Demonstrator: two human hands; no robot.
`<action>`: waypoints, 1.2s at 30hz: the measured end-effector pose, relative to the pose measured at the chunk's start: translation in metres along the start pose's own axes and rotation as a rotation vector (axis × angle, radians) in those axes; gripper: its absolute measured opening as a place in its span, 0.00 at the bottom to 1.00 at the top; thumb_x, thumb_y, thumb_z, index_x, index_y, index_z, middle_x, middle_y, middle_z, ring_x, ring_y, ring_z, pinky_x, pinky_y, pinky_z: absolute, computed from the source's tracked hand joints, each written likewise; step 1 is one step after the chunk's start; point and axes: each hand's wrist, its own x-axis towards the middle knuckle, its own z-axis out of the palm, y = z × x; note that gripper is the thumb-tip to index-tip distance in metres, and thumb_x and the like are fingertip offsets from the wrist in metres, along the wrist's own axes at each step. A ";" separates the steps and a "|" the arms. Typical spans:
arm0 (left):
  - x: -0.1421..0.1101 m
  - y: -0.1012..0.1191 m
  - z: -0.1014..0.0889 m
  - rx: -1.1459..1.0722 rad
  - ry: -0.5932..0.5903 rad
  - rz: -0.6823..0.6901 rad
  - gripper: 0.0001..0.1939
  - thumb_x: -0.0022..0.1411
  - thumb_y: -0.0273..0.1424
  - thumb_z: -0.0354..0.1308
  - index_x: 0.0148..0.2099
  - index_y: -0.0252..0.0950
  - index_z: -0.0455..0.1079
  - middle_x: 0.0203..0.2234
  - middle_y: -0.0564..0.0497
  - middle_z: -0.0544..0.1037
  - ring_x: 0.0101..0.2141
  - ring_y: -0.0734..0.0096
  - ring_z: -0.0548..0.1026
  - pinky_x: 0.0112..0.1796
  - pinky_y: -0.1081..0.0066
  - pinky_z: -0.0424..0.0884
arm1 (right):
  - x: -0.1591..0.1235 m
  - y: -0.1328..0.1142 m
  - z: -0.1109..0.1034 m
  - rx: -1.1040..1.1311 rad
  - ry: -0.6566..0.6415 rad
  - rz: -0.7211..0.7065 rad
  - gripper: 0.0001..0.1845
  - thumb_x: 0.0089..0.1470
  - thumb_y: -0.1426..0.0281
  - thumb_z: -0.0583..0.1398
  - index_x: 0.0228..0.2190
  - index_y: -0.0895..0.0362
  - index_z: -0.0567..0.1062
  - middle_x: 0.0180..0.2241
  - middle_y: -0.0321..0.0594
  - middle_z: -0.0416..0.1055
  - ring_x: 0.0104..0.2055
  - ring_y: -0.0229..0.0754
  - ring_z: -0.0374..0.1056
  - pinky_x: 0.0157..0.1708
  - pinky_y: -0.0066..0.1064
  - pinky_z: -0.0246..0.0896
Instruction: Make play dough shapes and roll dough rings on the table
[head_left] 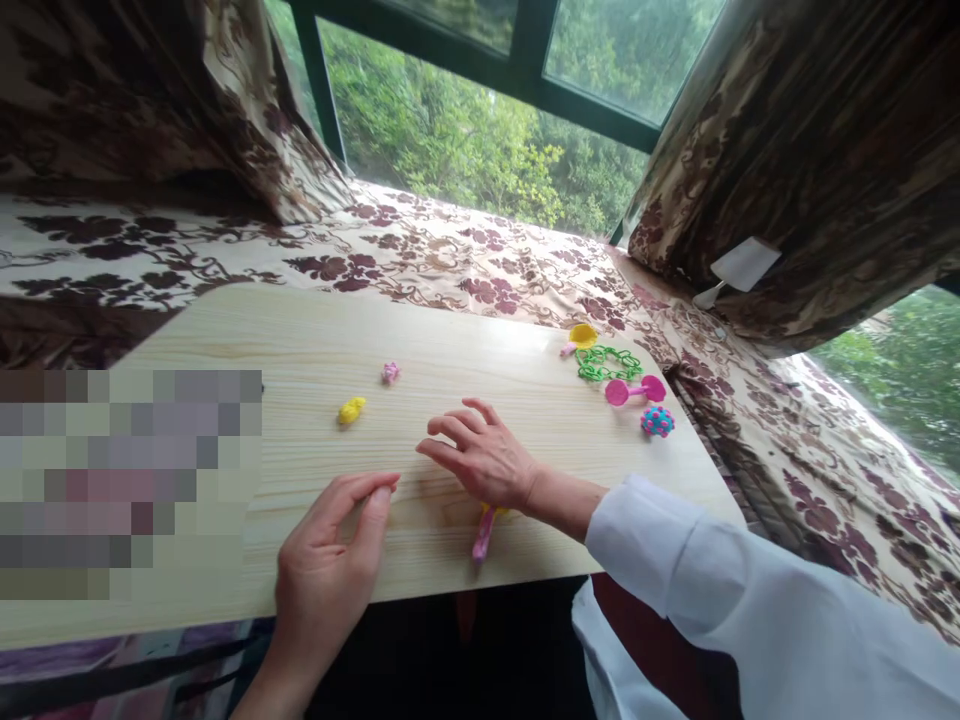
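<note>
My left hand (pixel 330 550) is over the near edge of the table, its thumb and index fingertips pinched together. Anything between them is too small or hidden to make out. To its right, my right hand (pixel 487 460) hovers palm down with fingers apart, gripping nothing that I can see. Partly hidden beneath that wrist is an object with a pink handle (pixel 484 537) and a bit of yellow at its top. Beyond my hands lie a small yellow lump (pixel 351 410), resembling modelling clay, and a smaller pink lump (pixel 391 372).
Along the table's (pixel 300 340) far right are a yellow disc with pink handle (pixel 582 336), a green linked ring (pixel 609 364), a pink dumbbell shape (pixel 634 390) and a blue ball with pink dots (pixel 657 421). A white lamp (pixel 745 264) stands beyond. Pixelation covers the left.
</note>
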 end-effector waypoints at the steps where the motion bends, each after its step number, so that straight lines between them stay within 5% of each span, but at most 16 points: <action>1: 0.000 0.000 0.000 -0.007 0.000 0.006 0.08 0.56 0.33 0.52 0.38 0.42 0.70 0.36 0.55 0.73 0.39 0.70 0.71 0.44 0.70 0.66 | 0.000 0.001 -0.005 0.013 0.028 0.033 0.16 0.54 0.76 0.51 0.44 0.53 0.66 0.46 0.41 0.62 0.48 0.42 0.54 0.55 0.45 0.36; 7: -0.001 -0.001 0.001 -0.040 0.003 0.033 0.08 0.57 0.34 0.51 0.38 0.40 0.69 0.36 0.53 0.73 0.39 0.68 0.71 0.43 0.68 0.67 | -0.008 0.014 -0.029 0.036 0.274 0.433 0.26 0.47 0.82 0.49 0.48 0.57 0.63 0.47 0.46 0.59 0.49 0.46 0.53 0.52 0.44 0.41; 15: 0.000 0.001 0.001 -0.002 0.014 0.004 0.07 0.56 0.32 0.52 0.37 0.42 0.70 0.36 0.56 0.73 0.40 0.70 0.71 0.44 0.71 0.66 | -0.022 0.014 -0.004 -0.086 0.084 0.280 0.20 0.52 0.80 0.50 0.47 0.55 0.64 0.47 0.44 0.61 0.48 0.44 0.54 0.55 0.46 0.34; 27: 0.001 0.001 0.003 0.041 0.012 -0.031 0.07 0.56 0.33 0.53 0.38 0.44 0.69 0.36 0.57 0.73 0.40 0.71 0.71 0.46 0.71 0.65 | -0.026 0.021 0.011 -0.028 0.007 0.390 0.20 0.53 0.78 0.51 0.47 0.53 0.63 0.47 0.43 0.61 0.48 0.45 0.53 0.54 0.46 0.37; 36: 0.000 -0.002 0.000 0.005 -0.011 0.031 0.08 0.56 0.33 0.52 0.38 0.42 0.70 0.36 0.55 0.74 0.39 0.70 0.72 0.44 0.70 0.67 | -0.018 0.016 -0.017 -0.020 0.113 0.426 0.25 0.48 0.82 0.50 0.48 0.55 0.62 0.48 0.46 0.59 0.49 0.46 0.53 0.53 0.45 0.38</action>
